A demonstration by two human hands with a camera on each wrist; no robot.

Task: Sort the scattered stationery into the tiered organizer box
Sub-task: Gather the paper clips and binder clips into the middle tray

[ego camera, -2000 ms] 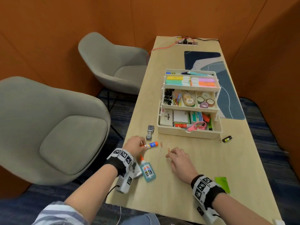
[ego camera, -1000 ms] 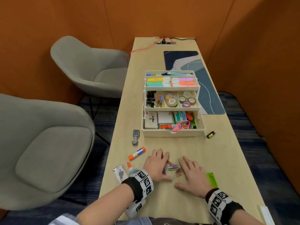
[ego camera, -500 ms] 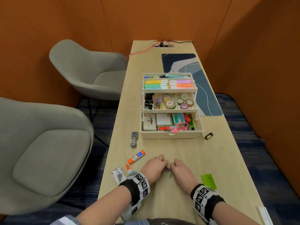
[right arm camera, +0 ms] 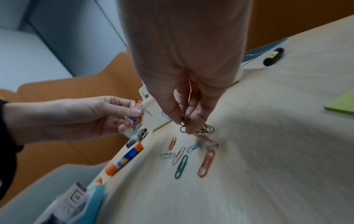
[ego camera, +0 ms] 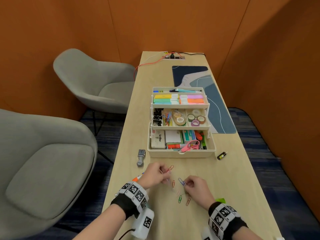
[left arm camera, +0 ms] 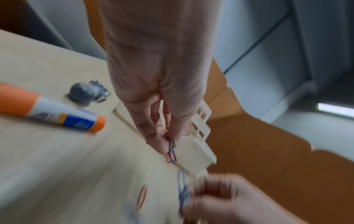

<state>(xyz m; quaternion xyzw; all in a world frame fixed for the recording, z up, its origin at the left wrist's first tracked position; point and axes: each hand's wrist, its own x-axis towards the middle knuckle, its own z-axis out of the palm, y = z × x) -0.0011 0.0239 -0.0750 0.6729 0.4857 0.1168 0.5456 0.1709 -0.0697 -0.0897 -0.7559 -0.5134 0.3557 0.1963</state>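
Only the right wrist view shows the green sticky pad (right arm camera: 343, 104) clearly.

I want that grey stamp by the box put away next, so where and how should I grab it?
The grey stamp lies on its side on the table, left of the organizer box, round knob toward you. Probably come from above with the left hand and pinch across the narrow neck behind the knob.

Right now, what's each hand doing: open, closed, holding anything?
Left hand: closed, pinching a few paper clips above the table.
Right hand: closed, pinching a small bunch of clips, others loose below.
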